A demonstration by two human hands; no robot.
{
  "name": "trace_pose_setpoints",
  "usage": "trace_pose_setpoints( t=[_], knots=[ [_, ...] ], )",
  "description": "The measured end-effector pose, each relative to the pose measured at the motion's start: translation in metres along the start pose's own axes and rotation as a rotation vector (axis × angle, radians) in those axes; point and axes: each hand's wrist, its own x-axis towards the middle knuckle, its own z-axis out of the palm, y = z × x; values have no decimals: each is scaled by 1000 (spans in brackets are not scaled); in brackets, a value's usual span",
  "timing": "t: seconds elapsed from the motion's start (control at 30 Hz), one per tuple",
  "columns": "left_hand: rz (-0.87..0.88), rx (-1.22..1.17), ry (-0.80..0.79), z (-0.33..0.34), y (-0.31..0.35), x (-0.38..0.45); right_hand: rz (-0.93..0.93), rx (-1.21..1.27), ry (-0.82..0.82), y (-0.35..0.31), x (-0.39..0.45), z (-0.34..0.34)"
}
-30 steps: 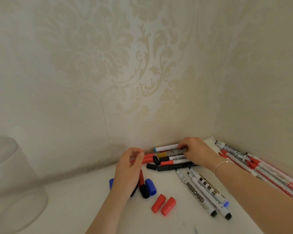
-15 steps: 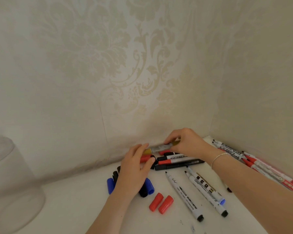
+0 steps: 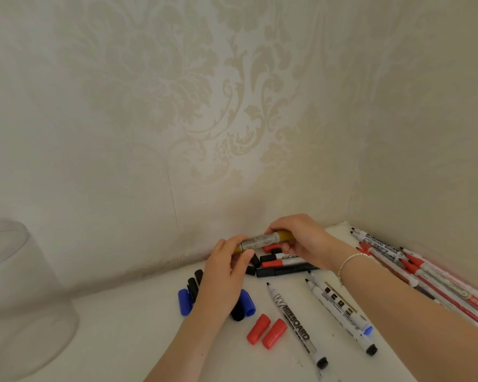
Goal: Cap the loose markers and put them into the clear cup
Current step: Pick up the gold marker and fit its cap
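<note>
A gold-and-silver marker [image 3: 261,240] is held level above the table between both hands. My left hand [image 3: 224,274] pinches its left end and my right hand [image 3: 301,241] grips its gold right end. Below them lie a few capped markers [image 3: 283,262] by the wall. Loose caps sit around my left hand: blue [image 3: 184,301], black [image 3: 193,285], and two red ones [image 3: 267,329]. Uncapped whiteboard markers [image 3: 295,323] lie to the right. The clear cup [image 3: 20,293] stands at the far left.
A row of red and black markers [image 3: 425,274] lies along the right wall under my right forearm. Patterned walls close the table [image 3: 122,340] at the back and right. A bracelet [image 3: 352,259] is on my right wrist.
My right hand lifted the gold marker off the pile by the wall. My left hand rose from the caps and took hold of its left end.
</note>
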Motion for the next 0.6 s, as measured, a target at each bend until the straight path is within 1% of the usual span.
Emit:
trace_pose_setpoints(
  t=[0.37,0.47,0.53,0.6],
  knots=[
    [-32,55,9,3,0,-2,36,-64,-28,-7,4,3],
    [-27,58,-9,4,0,-3,52,-46,-110,-7,-1,-5],
    [-7,52,-37,4,2,-2,77,-24,-192,-5,-6,-13],
    [21,40,-58,4,4,0,76,2,-238,-1,-8,-22]
  ],
)
